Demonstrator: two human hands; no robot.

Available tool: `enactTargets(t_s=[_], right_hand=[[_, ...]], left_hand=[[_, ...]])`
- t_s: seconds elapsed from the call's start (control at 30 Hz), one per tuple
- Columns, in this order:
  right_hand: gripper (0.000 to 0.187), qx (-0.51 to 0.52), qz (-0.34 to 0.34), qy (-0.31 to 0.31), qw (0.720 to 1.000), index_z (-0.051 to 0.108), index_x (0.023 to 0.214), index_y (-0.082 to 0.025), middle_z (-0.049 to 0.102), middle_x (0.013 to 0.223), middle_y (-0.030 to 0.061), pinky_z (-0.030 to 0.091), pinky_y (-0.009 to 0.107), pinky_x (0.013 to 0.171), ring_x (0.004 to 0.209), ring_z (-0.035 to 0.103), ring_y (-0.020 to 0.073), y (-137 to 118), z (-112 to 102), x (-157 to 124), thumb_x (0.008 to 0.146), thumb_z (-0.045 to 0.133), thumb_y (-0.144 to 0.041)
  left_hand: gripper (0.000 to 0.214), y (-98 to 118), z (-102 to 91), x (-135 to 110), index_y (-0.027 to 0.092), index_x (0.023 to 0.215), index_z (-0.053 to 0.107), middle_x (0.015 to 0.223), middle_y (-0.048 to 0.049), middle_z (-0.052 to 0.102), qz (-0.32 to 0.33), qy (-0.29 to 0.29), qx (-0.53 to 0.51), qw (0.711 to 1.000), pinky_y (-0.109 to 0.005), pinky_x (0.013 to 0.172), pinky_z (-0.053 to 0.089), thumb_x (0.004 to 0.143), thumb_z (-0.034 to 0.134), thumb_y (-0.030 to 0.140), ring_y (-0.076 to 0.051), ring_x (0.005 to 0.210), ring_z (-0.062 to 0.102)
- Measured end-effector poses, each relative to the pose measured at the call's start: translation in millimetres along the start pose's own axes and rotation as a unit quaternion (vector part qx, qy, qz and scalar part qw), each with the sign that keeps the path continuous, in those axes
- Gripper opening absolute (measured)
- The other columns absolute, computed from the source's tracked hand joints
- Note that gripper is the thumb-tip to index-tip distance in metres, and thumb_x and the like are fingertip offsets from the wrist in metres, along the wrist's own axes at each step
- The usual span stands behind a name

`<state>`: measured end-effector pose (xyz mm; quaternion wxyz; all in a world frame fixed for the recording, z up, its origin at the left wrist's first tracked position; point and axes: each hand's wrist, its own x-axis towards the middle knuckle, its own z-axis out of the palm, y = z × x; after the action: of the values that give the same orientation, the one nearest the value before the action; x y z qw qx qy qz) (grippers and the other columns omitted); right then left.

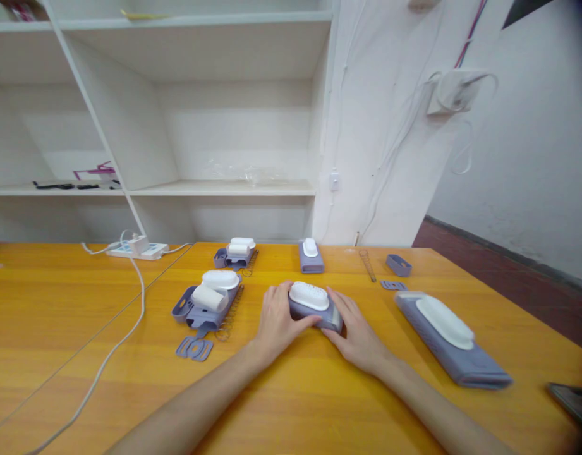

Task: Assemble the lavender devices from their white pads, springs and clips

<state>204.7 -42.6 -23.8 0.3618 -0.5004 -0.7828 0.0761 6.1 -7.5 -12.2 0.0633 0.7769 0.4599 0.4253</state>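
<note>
Grip: my left hand (277,318) and right hand (357,333) were closed around opposite ends of the purple case (325,318), centre of frame | Risk: the white dimpled piece (309,296) on top could have slid off, I judged, had I tipped the case | Also: a leftward sweep might have snagged the coil spring (234,311), left of centre

A glossy orange-brown wooden table (291,404) spreads before me. At far left I see a white power strip (151,252); right of it, a farther parts cluster (238,249) and a nearer parts cluster (210,298), purple-grey and white. At right lie a thin spring (367,265), an oval purple-grey cup (399,266) and a large white-topped unit (445,323) (slightly blurred on my feed).
</note>
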Motion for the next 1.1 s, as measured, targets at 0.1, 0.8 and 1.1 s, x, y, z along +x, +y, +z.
enactTargets(t_s=[0.1,0.8,1.1], right_hand=[[0.057,0.020,0.010,0.044,0.999,0.036,0.135,-0.020,0.053,0.122,0.0102,0.040,0.043,0.097,0.112,0.049,0.0249,3.0,-4.4,-3.1,0.083,0.054,-0.034],[0.051,-0.039,-0.025,0.035,0.998,0.041,0.130,-0.020,0.043,0.124,0.0116,0.038,0.041,0.101,0.118,0.042,0.0262,-6.2,-5.4,-1.7,0.083,0.052,-0.035],[0.056,-0.052,-0.073,0.001,0.996,0.028,0.140,-0.025,0.012,0.150,0.0066,0.022,0.049,0.109,0.136,0.017,0.0272,-8.1,-9.4,-0.2,0.087,0.045,-0.032]], left_hand=[[0.064,1.9,-2.0,0.1,0.018,0.121,0.041,0.117,-0.0103,0.053,0.014,-0.016,0.006,1.000,-0.047,0.097,0.033,0.072,0.059,0.056,-0.027,0.109,0.046],[0.082,0.9,-13.8,-4.0,0.019,0.137,0.032,0.141,-0.0148,0.036,0.169,-0.145,-0.026,0.974,-0.050,0.108,0.026,0.070,0.060,0.057,-0.028,0.131,0.034],[0.113,3.2,-13.8,-1.8,0.017,0.143,0.012,0.147,-0.0174,0.021,0.222,-0.196,-0.061,0.953,-0.049,0.108,0.024,0.057,0.068,0.064,-0.031,0.136,0.019]])
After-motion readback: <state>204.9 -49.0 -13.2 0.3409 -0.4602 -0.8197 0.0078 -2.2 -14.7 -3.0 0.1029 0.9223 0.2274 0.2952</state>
